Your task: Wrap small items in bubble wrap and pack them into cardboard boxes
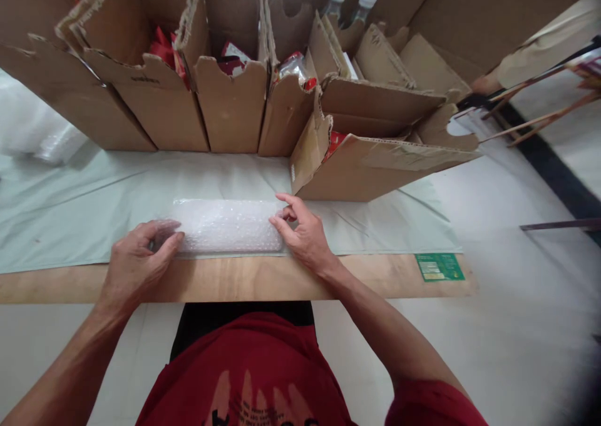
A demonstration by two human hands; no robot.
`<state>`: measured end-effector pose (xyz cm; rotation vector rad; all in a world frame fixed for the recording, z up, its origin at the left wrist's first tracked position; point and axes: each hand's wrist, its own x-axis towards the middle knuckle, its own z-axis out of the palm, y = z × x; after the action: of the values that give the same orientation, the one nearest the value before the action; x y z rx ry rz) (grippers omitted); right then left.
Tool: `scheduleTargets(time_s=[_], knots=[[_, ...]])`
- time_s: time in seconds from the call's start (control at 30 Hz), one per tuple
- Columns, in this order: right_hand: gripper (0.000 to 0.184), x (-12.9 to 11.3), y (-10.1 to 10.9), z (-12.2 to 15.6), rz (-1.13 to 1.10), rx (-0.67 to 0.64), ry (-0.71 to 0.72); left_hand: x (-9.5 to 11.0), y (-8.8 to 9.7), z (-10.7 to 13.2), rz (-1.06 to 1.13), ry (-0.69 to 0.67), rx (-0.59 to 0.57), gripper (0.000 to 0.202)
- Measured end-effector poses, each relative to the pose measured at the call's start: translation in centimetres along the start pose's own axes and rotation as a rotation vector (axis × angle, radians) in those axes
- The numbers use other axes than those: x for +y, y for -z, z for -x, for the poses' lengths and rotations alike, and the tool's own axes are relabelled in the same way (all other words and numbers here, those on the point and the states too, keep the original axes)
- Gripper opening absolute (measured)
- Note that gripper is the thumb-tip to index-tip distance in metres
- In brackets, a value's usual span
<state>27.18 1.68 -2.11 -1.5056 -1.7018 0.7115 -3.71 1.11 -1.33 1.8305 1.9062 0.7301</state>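
A flat rectangle of bubble wrap (228, 226) lies on the pale green cloth near the front edge of the table. At its left end, my left hand (141, 251) pinches the wrap, with the thumb on top and the fingers partly seen through the plastic. My right hand (303, 232) is at the other end, thumb and fingers closed around the wrap's right edge. Whether anything lies inside the wrap cannot be made out.
Cardboard bins (237, 110) line the back, holding red packets and two white-capped bottles (366, 4). One bin (370, 169) sits crosswise at right. More bubble wrap (37, 122) is heaped at left. A green label (440, 267) sticks to the wooden edge (375, 276). Another person's arm (539, 44) shows at upper right.
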Motion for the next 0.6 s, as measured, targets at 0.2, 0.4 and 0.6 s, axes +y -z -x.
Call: scheduleTargets(time_s=[0.2,0.4,0.6], knots=[[0.043,1.2,-0.9,-1.5,0.496,-0.11,0.08,-0.9,-1.2,-0.9,-0.234,-0.109,-0.016,0.039],[0.039,1.3,-0.8,-2.1,0.582,-0.146,0.131,-1.6,-0.9,-1.6,-0.332,-0.07,-0.004,0.042],[0.008,0.8,-0.7,-2.7,0.389,-0.13,0.06,-0.2,-0.7,-2.2,-0.226,-0.036,-0.116,0.024]])
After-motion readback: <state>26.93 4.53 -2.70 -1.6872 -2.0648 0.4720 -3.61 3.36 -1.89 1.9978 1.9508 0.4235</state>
